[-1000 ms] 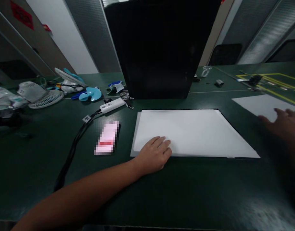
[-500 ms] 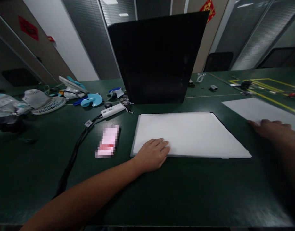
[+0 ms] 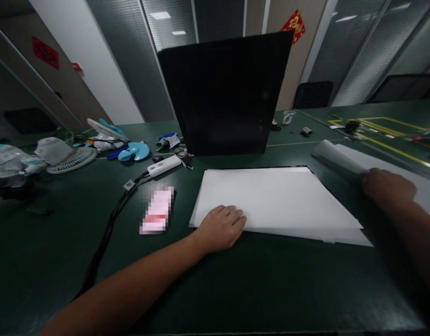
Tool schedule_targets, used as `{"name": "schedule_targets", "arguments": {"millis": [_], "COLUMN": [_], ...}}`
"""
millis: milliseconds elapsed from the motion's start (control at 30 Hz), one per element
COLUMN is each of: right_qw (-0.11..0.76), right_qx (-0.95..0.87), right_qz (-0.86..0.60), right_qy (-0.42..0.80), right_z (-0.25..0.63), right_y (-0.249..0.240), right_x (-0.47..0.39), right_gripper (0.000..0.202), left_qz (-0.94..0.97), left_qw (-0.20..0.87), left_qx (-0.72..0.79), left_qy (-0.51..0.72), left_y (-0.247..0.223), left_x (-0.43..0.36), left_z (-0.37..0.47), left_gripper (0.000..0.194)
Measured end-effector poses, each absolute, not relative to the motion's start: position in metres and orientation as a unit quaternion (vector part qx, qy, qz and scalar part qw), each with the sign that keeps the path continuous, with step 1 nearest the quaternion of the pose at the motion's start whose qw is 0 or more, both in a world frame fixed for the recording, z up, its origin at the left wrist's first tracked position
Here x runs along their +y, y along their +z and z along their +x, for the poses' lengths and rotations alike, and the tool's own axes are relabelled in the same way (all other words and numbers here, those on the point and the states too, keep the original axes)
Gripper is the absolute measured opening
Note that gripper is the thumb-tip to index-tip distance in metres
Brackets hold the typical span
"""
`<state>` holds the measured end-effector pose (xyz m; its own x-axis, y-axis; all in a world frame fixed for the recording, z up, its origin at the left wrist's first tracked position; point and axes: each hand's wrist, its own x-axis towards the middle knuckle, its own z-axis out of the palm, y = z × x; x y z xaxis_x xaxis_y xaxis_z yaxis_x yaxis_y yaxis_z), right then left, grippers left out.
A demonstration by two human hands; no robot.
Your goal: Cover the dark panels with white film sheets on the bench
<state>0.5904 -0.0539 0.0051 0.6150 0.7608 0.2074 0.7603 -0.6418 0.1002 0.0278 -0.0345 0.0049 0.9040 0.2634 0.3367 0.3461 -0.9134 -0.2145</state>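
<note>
My left hand (image 3: 222, 227) lies on the near edge of a stack of white sheets (image 3: 271, 196), its fingers resting on the top sheet and holding nothing. One of the lower sheets sticks out askew at the near right corner. Over on the right, my right hand (image 3: 390, 189) is closed on the left edge of another white sheet of paper (image 3: 425, 189). That sheet's edge is raised and curls up off the table at its far left corner. The thumb and fingertips of the right hand are partly hidden.
A large black panel (image 3: 225, 98) stands upright behind the stack. To the left lie a blurred-out pink phone-like object (image 3: 157, 210), a white power adapter (image 3: 165, 165) with a black cable (image 3: 109, 233), and white fan parts (image 3: 73, 158) with light-blue blades (image 3: 134, 151).
The right hand has closed on the separate sheet and lifted its left edge, which was flat before. A lower sheet of the stack has swung out at the near right. My left hand stays put.
</note>
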Motion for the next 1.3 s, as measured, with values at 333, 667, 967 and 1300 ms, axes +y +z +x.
{"name": "schedule_targets", "arguments": {"millis": [333,667,967,1300], "right_qw": [-0.053,-0.077,-0.08,-0.099], "right_qx": [0.641,0.874,0.931,0.942], "right_qz": [0.733,0.459,0.357,0.315], "right_qy": [0.221,0.135,0.007,0.061], "right_z": [0.475,0.384,0.355,0.391], "right_y": [0.039,0.007,0.013,0.013], "right_x": [-0.063,-0.071,-0.088,-0.071], "right_gripper": [0.066,0.043,0.068,0.057], "left_qz": [-0.966,-0.937,-0.945,-0.949], "left_qw": [0.139,0.205,0.183,0.174], "left_qx": [-0.146,-0.06,-0.097,-0.109], "left_qy": [-0.163,-0.277,-0.254,-0.239], "left_y": [0.005,0.007,0.006,0.007], "left_x": [-0.034,-0.032,-0.031,-0.033], "left_z": [0.027,0.024,0.028,0.028], "left_gripper": [0.033,0.026,0.015,0.016]}}
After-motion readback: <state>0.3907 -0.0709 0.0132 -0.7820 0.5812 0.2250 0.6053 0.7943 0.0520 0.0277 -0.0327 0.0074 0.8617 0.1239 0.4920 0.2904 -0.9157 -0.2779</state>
